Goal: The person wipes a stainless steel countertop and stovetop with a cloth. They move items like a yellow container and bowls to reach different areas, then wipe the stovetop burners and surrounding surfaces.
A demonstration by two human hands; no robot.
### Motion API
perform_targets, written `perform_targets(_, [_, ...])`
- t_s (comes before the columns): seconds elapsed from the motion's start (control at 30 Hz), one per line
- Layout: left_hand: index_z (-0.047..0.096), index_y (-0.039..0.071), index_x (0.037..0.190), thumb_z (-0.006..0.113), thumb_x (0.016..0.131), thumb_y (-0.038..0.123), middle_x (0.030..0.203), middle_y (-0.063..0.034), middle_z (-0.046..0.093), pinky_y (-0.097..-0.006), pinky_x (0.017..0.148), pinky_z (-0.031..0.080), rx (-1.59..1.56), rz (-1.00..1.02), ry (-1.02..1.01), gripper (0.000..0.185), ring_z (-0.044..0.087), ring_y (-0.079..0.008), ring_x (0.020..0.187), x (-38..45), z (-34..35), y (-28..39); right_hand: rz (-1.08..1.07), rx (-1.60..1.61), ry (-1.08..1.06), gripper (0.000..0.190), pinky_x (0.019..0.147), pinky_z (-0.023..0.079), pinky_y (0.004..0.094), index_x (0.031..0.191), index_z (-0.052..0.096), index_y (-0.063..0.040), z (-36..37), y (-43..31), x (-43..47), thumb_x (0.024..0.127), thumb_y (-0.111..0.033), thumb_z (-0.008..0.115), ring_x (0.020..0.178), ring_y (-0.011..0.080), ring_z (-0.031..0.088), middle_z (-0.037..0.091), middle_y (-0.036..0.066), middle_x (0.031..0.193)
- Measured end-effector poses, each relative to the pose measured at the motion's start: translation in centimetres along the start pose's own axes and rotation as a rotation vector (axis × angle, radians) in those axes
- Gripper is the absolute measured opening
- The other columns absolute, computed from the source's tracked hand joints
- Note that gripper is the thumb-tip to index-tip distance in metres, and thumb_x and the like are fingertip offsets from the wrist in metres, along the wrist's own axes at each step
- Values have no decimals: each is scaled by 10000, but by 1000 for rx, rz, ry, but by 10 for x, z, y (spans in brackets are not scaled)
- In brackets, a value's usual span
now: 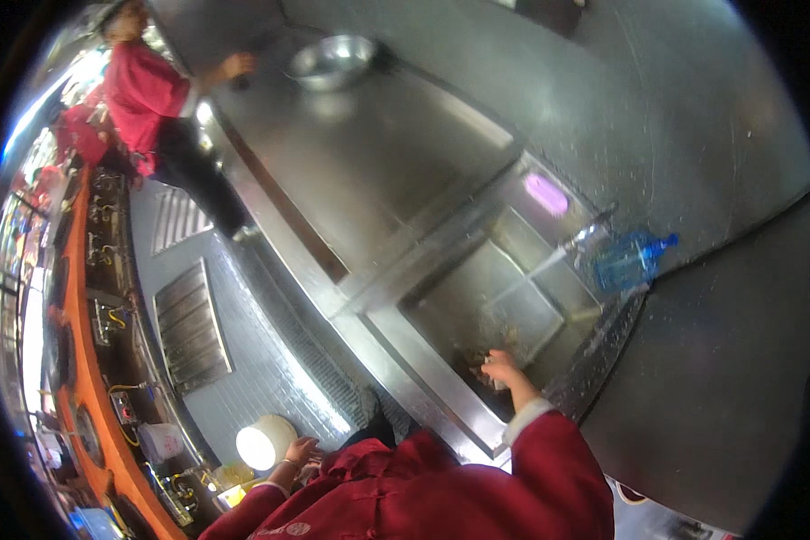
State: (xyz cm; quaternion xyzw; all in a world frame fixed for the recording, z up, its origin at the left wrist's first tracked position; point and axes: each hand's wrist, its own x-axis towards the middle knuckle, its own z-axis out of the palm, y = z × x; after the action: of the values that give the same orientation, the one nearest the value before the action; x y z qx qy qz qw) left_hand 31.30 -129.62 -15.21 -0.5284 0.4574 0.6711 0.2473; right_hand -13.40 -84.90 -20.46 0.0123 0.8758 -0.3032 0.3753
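Note:
My right hand (503, 368) reaches low into the stainless-steel sink (439, 297), at its near corner. A small pale object (498, 384) shows in its fingers, too blurred to name. Dark brownish scraps (476, 358) lie in the sink beside that hand. Water runs from the metal faucet (584, 236) into the basin. My left hand (302, 451) hangs low at my side, next to a white bucket (266, 439); whether it touches the bucket or holds anything cannot be seen.
A pink oval dish (546, 194) sits on the sink's far rim. Behind the faucet stands a blue plastic water jug (624, 260). A metal bowl (334, 61) rests on the steel counter (324, 162). Another person (145, 94) stands along that counter. An orange-edged stove line (81, 324) runs at left.

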Motion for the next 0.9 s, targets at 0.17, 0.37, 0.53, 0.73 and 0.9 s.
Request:
perform_targets(0.17, [512,49,1270,430,1005,331,1068,-261,664,-532,696,590,148,65,-16,395,690,-381,809,42,-30,14,164,40,408,608,872,533,424,1211,644,-60,-66,-19,-29,711,-370,798,993,346,665,679,167,1139])
perform_targets(0.37, [501,4,1298,485,1013,244,1071,-226,674,-394,657,609,231,115,137,373,707,-289,824,5,-15,38,191,-198,353,638,1030,420,475,1245,599,-43,-50,1,-21,733,-389,757,1266,358,488,572,202,1294])
perform_targets(0.53, [601,55,1191,549,978,354,921,-84,704,-281,589,565,289,39,221,370,676,-151,710,-55,-4,14,-10,-357,240,560,949,455,452,1276,589,-55,58,67,61,876,-446,611,1153,341,564,604,191,1239])
perform_targets(0.73, [628,62,1134,573,964,335,813,-65,692,-284,529,547,241,-36,301,325,641,-137,615,-69,-11,-25,-355,-689,-43,484,852,495,439,1202,649,-63,115,110,114,931,-446,529,1020,326,633,670,168,1122])
perform_targets(0.9, [646,30,1067,535,984,281,884,-127,692,-380,632,573,171,195,52,287,674,-227,709,-42,-27,-22,-169,-456,-110,403,846,493,461,1126,673,-44,72,94,67,909,-359,545,1012,345,638,667,195,1123])
